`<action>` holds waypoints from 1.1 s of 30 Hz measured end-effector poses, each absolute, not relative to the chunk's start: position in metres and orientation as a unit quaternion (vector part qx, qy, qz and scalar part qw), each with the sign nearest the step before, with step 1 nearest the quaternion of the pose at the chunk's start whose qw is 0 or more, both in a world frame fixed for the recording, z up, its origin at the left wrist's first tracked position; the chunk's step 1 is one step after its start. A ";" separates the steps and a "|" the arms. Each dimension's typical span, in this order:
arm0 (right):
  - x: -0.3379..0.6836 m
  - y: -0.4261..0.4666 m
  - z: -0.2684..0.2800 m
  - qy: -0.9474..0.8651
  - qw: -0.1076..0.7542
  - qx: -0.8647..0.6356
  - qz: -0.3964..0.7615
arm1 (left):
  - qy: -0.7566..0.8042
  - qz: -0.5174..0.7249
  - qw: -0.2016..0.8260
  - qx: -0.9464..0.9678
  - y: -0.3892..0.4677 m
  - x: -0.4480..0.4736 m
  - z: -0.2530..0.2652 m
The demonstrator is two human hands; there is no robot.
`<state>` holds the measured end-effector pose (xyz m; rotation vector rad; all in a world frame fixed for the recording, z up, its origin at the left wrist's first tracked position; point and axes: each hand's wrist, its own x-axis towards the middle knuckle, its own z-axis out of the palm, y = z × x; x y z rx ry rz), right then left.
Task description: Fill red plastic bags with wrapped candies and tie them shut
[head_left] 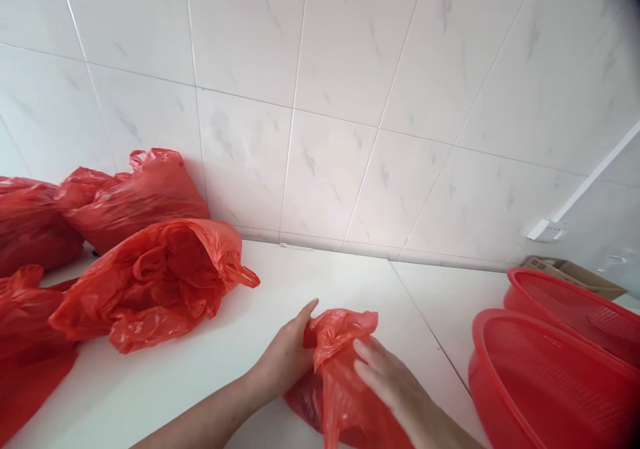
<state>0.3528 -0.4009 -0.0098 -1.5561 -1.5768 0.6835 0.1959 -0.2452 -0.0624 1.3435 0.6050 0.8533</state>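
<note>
A red plastic bag (345, 386) is in front of me at the bottom middle, bunched at the top, with something dark showing through its lower left side. My left hand (285, 356) holds the bag from the left; its thumb points up and its other fingers are partly hidden by the plastic. On the other side, my right hand (387, 376) lies against the bag with its fingers stretched out, slightly blurred. A second red bag (150, 282) lies to the left with its mouth gaping.
More filled red bags (145, 196) sit at the left, some against the tiled wall (240, 129). Two red plastic baskets (530, 369) stand at the right, with a cardboard box (575, 272) behind them. A thin white strip (296, 246) lies on the white table (280, 276) by the wall.
</note>
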 end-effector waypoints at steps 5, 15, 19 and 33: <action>0.371 -0.363 -0.037 -0.587 0.349 -0.671 0.289 | 0.287 0.381 0.705 0.525 -0.238 0.191 -0.048; 0.404 -0.356 -0.051 -0.201 0.713 -0.447 0.502 | 0.244 0.415 0.802 0.353 -0.233 0.176 -0.051; 0.399 -0.343 -0.030 -0.133 0.752 -0.398 0.509 | 0.247 0.386 0.820 0.343 -0.245 0.182 -0.051; 0.328 -0.315 -0.007 -0.399 0.530 -0.551 0.506 | 0.225 0.423 0.837 0.263 -0.238 0.179 -0.057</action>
